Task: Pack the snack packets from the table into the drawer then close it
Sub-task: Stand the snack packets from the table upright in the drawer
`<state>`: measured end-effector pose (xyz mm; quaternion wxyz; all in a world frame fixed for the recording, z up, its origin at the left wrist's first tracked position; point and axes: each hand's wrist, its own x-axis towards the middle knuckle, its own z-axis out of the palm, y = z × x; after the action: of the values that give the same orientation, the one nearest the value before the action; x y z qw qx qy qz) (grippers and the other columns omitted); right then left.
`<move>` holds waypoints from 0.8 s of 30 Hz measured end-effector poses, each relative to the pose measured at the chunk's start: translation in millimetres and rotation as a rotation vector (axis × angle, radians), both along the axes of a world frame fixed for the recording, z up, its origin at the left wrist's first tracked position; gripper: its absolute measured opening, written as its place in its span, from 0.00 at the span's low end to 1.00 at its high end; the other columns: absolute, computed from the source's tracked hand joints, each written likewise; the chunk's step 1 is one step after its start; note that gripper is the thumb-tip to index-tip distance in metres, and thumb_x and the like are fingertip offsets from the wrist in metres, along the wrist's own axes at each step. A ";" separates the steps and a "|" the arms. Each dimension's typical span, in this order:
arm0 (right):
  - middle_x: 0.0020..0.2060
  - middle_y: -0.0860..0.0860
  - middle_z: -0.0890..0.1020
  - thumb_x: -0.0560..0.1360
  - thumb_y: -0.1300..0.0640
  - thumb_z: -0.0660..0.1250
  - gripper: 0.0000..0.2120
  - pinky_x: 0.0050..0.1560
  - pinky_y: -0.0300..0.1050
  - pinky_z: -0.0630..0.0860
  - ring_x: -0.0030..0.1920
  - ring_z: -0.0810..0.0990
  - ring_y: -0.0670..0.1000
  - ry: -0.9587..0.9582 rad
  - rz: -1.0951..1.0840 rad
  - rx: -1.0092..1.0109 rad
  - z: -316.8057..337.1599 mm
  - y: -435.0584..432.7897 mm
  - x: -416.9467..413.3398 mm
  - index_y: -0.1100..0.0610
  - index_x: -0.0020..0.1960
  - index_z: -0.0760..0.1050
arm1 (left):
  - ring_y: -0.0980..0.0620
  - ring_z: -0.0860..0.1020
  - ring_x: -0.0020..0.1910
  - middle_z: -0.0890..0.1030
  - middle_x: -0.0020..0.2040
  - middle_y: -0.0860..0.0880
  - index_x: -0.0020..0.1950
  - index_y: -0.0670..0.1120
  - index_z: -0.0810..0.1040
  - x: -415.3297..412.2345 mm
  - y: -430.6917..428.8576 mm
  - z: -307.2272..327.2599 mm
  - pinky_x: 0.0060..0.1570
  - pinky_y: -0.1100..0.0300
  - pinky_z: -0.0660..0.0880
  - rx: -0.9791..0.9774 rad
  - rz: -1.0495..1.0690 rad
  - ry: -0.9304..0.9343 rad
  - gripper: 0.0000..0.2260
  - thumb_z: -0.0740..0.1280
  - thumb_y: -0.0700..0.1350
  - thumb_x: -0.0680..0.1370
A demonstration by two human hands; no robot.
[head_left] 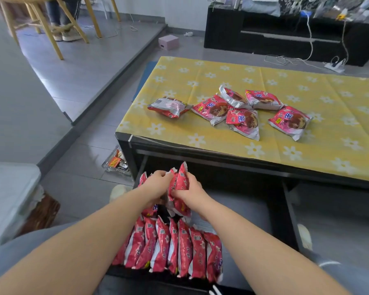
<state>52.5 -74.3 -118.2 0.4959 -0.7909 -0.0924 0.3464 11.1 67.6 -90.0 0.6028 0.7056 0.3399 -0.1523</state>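
Your low surface (264,150), under its yellow daisy cloth, fills the right and centre of the frame, and the open drawer (239,211) reaches from under its near edge toward the bottom centre. At lower centre a row of packed packets (170,248) stands on edge, likely so more fit side by side. Six loose packets (242,121) lie flat at centre right on the cloth, not yet packed: glossy pink-red pouches with silver crimped ends. Just above the row, your left hand (158,184) and right hand (192,190) have their fingers closed on an upright packet (180,182), apparently wedging it into a second row.
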 end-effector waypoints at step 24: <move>0.84 0.53 0.51 0.57 0.53 0.84 0.75 0.78 0.63 0.62 0.81 0.58 0.59 0.235 0.220 -0.056 -51.3 33.0 -1.0 0.38 0.82 0.31 | 0.52 0.77 0.49 0.78 0.61 0.46 0.82 0.47 0.61 8.3 31.8 -20.4 0.43 0.59 0.75 0.791 -0.795 0.165 0.36 0.72 0.44 0.77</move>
<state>51.6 -41.3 -169.5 0.4402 -0.7435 -0.1102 0.4912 19.5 99.5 -110.4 0.1605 0.9372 0.1252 -0.2833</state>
